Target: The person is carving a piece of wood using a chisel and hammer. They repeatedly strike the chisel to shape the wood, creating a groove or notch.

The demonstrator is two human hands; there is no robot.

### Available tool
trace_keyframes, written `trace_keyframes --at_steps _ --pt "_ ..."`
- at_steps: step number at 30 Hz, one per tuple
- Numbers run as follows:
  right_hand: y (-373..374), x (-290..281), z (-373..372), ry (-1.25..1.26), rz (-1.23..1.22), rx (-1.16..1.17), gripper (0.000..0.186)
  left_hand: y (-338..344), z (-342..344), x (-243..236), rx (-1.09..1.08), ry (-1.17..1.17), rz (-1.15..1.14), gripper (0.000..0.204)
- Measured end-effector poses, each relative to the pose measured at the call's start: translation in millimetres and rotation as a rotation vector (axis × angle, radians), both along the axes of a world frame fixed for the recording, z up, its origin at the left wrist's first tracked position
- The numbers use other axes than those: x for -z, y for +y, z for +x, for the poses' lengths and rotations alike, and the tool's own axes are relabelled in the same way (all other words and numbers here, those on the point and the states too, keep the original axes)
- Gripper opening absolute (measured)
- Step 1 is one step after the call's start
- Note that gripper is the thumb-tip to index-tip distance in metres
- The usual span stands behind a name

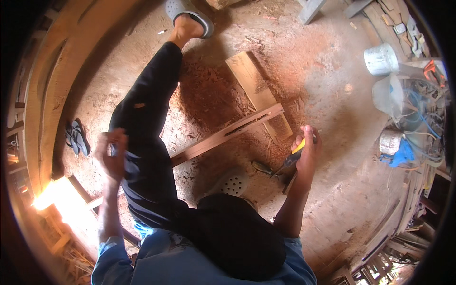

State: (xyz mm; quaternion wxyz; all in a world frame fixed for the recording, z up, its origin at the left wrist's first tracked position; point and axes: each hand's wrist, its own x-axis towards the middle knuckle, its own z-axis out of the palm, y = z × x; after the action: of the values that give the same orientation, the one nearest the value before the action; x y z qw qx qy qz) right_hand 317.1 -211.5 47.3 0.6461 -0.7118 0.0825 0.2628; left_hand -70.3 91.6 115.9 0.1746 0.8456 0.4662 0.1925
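Observation:
In my right hand [308, 152] is a chisel [295, 153] with a yellow and black handle; its metal end points down and to the left. My left hand [112, 153] is raised beside my black-trousered thigh, fingers curled but blurred, and I cannot make out anything in it. A long reddish wooden bar [209, 145] with narrow slots cut into it runs out from under my leg. Its far end rests across a paler wooden board [251, 78] on the floor. Near the chisel's tip lies a small dark tool [262, 167], its kind unclear.
Wood shavings [204, 90] and sawdust cover the floor around the board. White buckets [381, 59], tangled hoses and a blue cloth [403, 154] stand along the right. A pair of sandals [77, 137] lies at left, beside large timber planks [57, 61].

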Motion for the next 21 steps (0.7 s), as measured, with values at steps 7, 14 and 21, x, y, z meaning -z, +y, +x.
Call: trace_keyframes --at_steps 7,14,21 --pt "11.5 -30.8 -54.4 0.035 0.160 -0.016 0.036 -141.1 117.0 40.9 0.711 -0.127 -0.651 0.035" --pt "8.2 16.9 -83.6 0.298 0.272 0.309 0.048 -182.1 109.5 69.1 0.837 -0.217 -0.765 0.035" --pt "12.2 42.1 -97.5 0.364 0.351 0.402 0.030 -152.2 103.6 64.3 0.770 -0.129 -0.694 0.034"
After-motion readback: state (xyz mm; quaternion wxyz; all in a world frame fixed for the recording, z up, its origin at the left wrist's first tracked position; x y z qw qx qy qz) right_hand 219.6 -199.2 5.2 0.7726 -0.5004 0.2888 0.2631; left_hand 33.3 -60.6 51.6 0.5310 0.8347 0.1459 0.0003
